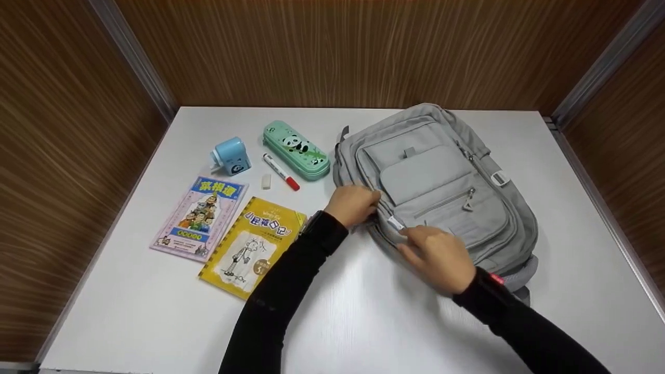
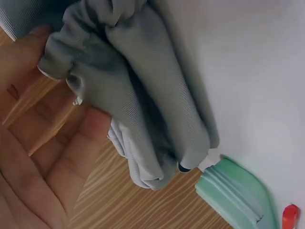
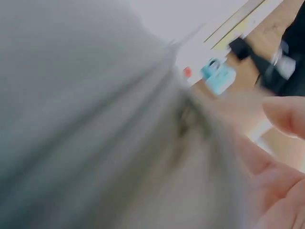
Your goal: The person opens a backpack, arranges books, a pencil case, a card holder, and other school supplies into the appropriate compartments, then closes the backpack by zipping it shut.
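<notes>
A grey backpack (image 1: 431, 176) lies on the white table, front pockets up. In the head view my left hand (image 1: 353, 203) grips the bag's near left edge. Bunched grey fabric (image 2: 119, 81) sits between its thumb and fingers in the left wrist view. My right hand (image 1: 439, 257) is at the lower edge of the bag, index fingertip right at a small white label (image 1: 396, 223). The right wrist view is blurred, with the hand (image 3: 276, 176) beside a fabric edge; I cannot tell whether its fingertips pinch anything there.
Left of the bag lie a green panda pencil case (image 1: 296, 150), a red-capped marker (image 1: 281, 172), a white eraser (image 1: 266, 182) and a blue pencil sharpener (image 1: 231, 155). A pink book (image 1: 200, 218) and a yellow book (image 1: 252, 246) lie nearer. Wood-grain panels (image 1: 311, 52) enclose the table.
</notes>
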### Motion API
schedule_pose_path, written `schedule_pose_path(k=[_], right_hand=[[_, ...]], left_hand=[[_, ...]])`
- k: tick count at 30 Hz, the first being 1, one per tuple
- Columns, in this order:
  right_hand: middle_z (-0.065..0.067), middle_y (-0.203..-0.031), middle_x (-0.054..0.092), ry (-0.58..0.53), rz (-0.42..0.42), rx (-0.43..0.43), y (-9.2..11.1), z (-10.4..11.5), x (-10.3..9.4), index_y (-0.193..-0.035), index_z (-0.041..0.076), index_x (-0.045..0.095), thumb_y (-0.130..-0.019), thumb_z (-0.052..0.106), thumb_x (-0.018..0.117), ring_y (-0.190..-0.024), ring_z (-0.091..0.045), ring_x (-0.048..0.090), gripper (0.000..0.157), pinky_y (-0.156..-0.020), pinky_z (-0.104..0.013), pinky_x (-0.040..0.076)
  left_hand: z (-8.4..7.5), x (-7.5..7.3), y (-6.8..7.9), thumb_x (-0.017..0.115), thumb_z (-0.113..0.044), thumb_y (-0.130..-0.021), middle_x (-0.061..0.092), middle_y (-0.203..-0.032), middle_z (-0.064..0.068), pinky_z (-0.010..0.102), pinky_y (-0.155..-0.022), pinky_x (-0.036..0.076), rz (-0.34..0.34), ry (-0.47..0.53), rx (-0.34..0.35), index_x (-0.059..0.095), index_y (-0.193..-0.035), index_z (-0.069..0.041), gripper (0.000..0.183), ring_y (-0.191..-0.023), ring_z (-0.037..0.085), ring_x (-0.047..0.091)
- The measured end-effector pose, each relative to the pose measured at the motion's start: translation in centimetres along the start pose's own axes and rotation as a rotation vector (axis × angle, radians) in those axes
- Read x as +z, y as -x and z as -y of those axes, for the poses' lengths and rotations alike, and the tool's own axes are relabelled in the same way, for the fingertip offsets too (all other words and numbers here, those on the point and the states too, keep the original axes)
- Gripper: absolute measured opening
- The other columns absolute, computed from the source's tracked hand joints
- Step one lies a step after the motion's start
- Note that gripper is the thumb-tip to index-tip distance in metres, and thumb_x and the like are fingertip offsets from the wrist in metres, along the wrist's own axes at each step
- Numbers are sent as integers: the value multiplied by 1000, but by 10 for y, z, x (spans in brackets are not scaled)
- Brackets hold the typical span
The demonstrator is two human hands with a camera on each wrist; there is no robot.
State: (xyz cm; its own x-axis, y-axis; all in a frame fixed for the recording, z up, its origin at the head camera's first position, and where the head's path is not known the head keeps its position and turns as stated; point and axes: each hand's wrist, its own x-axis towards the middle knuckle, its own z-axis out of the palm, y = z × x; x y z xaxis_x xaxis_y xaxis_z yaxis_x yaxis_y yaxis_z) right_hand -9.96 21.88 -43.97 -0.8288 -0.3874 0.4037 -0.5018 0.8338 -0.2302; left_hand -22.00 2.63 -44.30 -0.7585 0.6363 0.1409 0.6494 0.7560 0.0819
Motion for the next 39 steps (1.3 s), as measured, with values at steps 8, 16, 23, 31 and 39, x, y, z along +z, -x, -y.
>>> schedule_pose_path(k=[8,16,23,31,39], right_hand=[[-26,-131,56,-90,102,155,11,-95,-45,-130,6,60,-92,22,67,-120,-49,51,42,-98,-65,38],[-27,-158,25,-215,309,294,18,-158,-49,-146,19,46,-96,36,60,-138,-66,12,55,-103,-83,3],[-31,-159,13,-190,526,342,17,-172,-61,-151,16,38,-96,42,58,-136,-68,2,64,-98,-85,6],[-30,-161,3,-329,609,328,32,-184,-69,-148,5,41,-96,33,61,-142,-60,5,63,-105,-77,16],[-29,-161,6,-230,513,306,50,-169,-52,-152,14,36,-97,38,57,-143,-59,9,64,-107,-77,9]], left_hand=[[-30,0,16,51,-46,-92,37,-155,11,52,-115,31,130,42,-1,36,-151,-27,64,-140,35,37],[-94,20,32,26,-79,-89,19,-164,7,66,-111,29,139,0,-188,22,-155,-36,79,-147,44,22],[-101,38,31,27,-79,-89,18,-163,14,57,-112,36,127,26,-245,31,-154,-27,83,-145,51,20],[-89,38,30,30,-75,-91,20,-162,17,54,-118,28,139,-21,-194,36,-152,-21,82,-144,54,18],[-62,34,22,29,-78,-89,20,-164,8,54,-111,38,144,-1,-204,40,-150,-27,80,-147,47,17]])
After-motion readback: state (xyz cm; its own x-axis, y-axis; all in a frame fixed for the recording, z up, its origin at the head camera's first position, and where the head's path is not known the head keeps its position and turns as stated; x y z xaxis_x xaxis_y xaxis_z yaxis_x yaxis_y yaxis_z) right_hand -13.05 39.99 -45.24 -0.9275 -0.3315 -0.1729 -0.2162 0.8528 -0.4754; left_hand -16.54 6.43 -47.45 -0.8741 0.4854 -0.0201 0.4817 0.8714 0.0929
